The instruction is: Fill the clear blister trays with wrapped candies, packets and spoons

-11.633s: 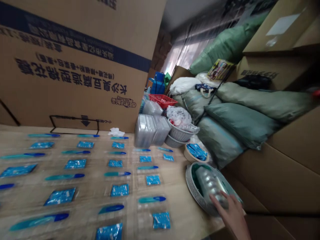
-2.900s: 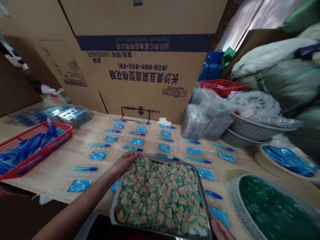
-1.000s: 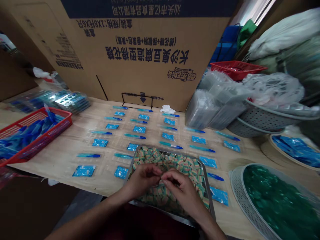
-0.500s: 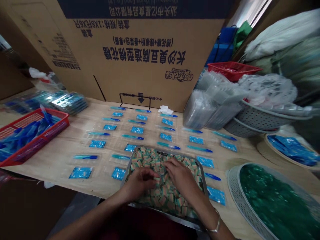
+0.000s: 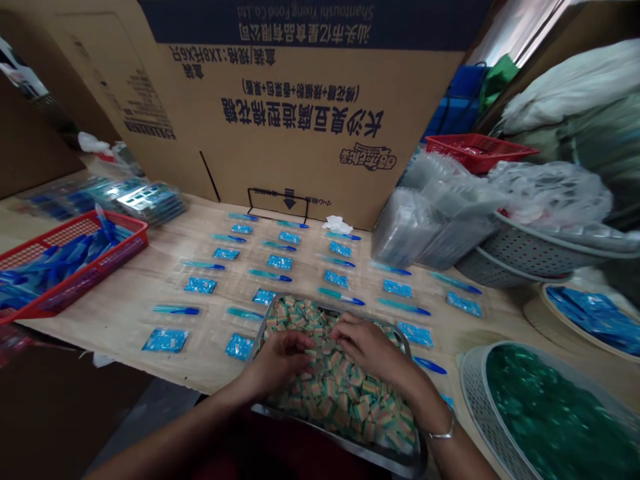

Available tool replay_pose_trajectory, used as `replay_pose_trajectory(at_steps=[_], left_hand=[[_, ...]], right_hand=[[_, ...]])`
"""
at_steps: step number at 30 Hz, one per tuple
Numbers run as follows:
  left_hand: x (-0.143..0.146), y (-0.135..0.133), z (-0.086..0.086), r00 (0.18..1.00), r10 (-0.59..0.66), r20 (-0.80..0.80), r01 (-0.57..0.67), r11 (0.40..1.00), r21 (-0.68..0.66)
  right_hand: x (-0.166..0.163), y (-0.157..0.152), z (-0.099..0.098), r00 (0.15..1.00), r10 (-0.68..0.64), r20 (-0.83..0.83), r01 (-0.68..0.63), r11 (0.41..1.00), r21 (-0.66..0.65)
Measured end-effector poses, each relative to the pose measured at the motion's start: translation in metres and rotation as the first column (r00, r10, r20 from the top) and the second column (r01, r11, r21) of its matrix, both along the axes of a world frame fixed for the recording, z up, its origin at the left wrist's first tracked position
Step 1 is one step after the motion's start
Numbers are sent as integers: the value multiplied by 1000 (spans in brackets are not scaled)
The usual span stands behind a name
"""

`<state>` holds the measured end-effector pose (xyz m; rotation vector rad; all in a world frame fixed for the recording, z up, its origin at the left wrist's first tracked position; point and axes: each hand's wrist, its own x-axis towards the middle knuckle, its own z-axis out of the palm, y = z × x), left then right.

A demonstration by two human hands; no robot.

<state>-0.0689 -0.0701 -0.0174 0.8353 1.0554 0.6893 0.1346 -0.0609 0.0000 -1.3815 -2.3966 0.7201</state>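
Observation:
A metal tray (image 5: 345,445) full of small striped candy pieces (image 5: 345,400) in green, orange and cream lies close to my body. Over its left half, my left hand (image 5: 283,360) has thumb and fingers curled together at the candies, with a piece at the fingertips. My right hand (image 5: 367,347) reaches in from the right, its bent fingers dipping among the candies; whatever is between them is hidden. The two hands are a small gap apart. Beyond the tray, clear plastic trays hold blue sachets (image 5: 165,340) and blue-capped, pen-like sticks (image 5: 175,309) in rows.
A large carton (image 5: 300,153) stands behind the rows. At left is a red basket (image 5: 75,283) of blue sticks. To the right are stacked clear trays (image 5: 407,223), a grey basket (image 5: 540,250), a bowl of blue sachets (image 5: 595,313) and a basket of green packets (image 5: 555,400).
The view has shifted slightly, and the tray's near right corner sits lower and further right. Both hands stay over the candies, with small finger movements.

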Motion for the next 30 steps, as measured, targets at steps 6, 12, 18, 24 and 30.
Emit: replay_pose_trajectory(at_steps=[6, 12, 18, 24, 30], left_hand=[[-1, 1, -1, 1000, 1, -8, -1, 1000, 9], [0, 1, -2, 1000, -18, 18, 18, 1000, 16], [0, 1, -1, 1000, -20, 1, 20, 999, 30], [0, 0, 4, 1000, -6, 2, 6, 998, 55], [5, 6, 7, 999, 27, -46, -14, 962, 271]], right_hand=[[-4, 17, 8, 996, 85, 32, -85, 996, 8], [1, 25, -1, 988, 118, -101, -128, 987, -95], [-4, 14, -1, 995, 84, 53, -85, 996, 14], [0, 1, 2, 998, 60, -9, -59, 998, 38], [-8, -15, 8, 880, -195, -433, 47, 943, -330]])
